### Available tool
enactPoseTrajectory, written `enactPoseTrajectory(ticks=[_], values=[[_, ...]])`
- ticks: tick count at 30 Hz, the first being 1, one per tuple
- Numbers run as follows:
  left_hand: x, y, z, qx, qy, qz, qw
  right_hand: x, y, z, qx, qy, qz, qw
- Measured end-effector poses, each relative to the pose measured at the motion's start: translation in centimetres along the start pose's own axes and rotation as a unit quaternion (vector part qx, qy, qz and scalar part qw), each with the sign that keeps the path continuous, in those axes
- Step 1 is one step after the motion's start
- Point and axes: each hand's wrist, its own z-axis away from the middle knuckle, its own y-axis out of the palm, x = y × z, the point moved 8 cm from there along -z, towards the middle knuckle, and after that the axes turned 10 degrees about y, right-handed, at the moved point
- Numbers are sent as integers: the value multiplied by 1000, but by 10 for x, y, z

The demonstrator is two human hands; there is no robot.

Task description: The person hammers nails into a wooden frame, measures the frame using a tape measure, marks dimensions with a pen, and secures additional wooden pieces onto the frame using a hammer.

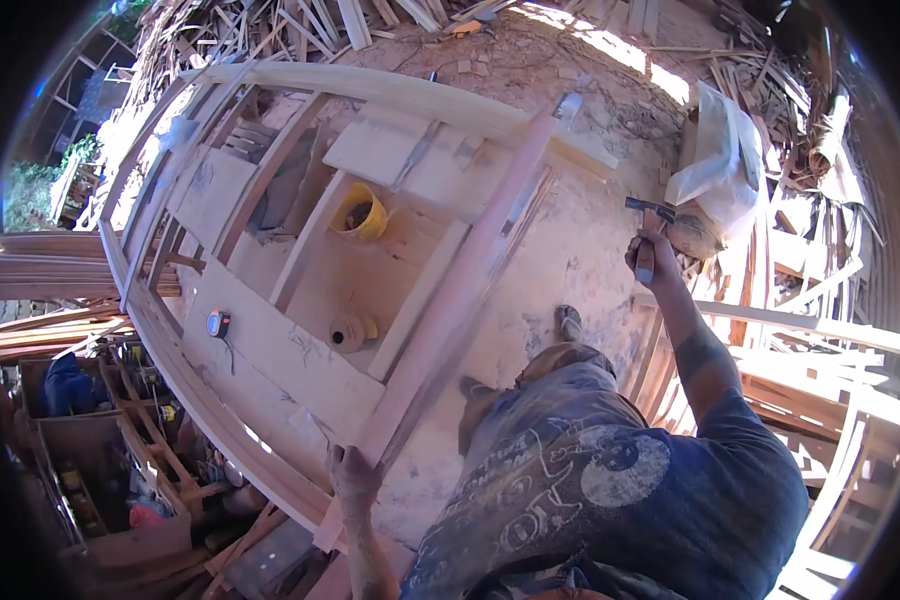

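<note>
My right hand (pixel 650 258), raised out to the right, is closed around the handle of a hammer (pixel 649 208) whose dark head points up and left. At the lower middle, my left hand (pixel 354 476) is closed at the near end of a long pinkish board (pixel 460 270) laid along the right side of a large wooden frame (pixel 270 265). What its fingers grip, if anything, is too small to make out. On a wide pale panel of the frame lies an orange-and-black tape measure (pixel 218 323).
A yellow bucket (pixel 366 214) and a round brownish container (pixel 347 332) show through the frame's opening. Wooden boxes of tools (pixel 110 470) stand at lower left. Scrap wood (pixel 290 28) piles at the back; white plastic sheeting (pixel 718 150) lies at right.
</note>
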Motion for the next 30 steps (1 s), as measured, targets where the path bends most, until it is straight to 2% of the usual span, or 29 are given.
enactPoseTrajectory(ticks=[1,3,5,6,8,9,10,11,12,13,14,16,18,21,23,26,29,30], values=[[1,4,-2,40,-8,-13,999,5,2,-1,-1,8,18,1000],[-19,-21,-12,53,-30,-23,998,19,-1,-6,-19,25,67,997],[-40,-37,-33,-25,-68,-14,997,43,-10,-9,-32,21,170,985],[-38,-41,-39,-107,-94,-3,990,57,-17,-13,-37,20,224,974],[-4,-18,-52,-161,-177,39,970,98,-29,-28,-48,3,355,934],[-45,-24,-88,-139,-178,72,972,120,-31,-39,-49,-6,421,906],[-81,-31,-136,-118,-177,106,971,136,-29,-52,-29,4,430,902],[-105,-20,-173,-138,-173,202,954,144,-29,-62,-10,19,436,900],[-163,-22,-221,-142,-154,307,928,148,-30,-68,7,34,437,899],[-202,-12,-264,-168,-85,378,906,152,-31,-76,14,51,441,896],[-228,10,-306,-154,-45,447,880,159,-25,-81,20,52,441,896],[-297,30,-375,-161,-43,484,859,164,-21,-84,28,61,440,895],[-331,59,-433,-183,-39,438,879,166,-20,-85,50,62,440,894],[-364,84,-481,-219,-11,429,877,176,-19,-82,64,59,444,892],[-366,101,-494,-222,-29,426,877,184,-26,-74,72,56,447,890],[-339,128,-508,-250,8,355,901,200,-37,-67,76,33,463,882],[-363,88,-498,-197,36,197,960,217,-39,-65,74,34,471,879],[-366,88,-500,-148,56,147,977,222,-39,-66,76,31,474,877]])
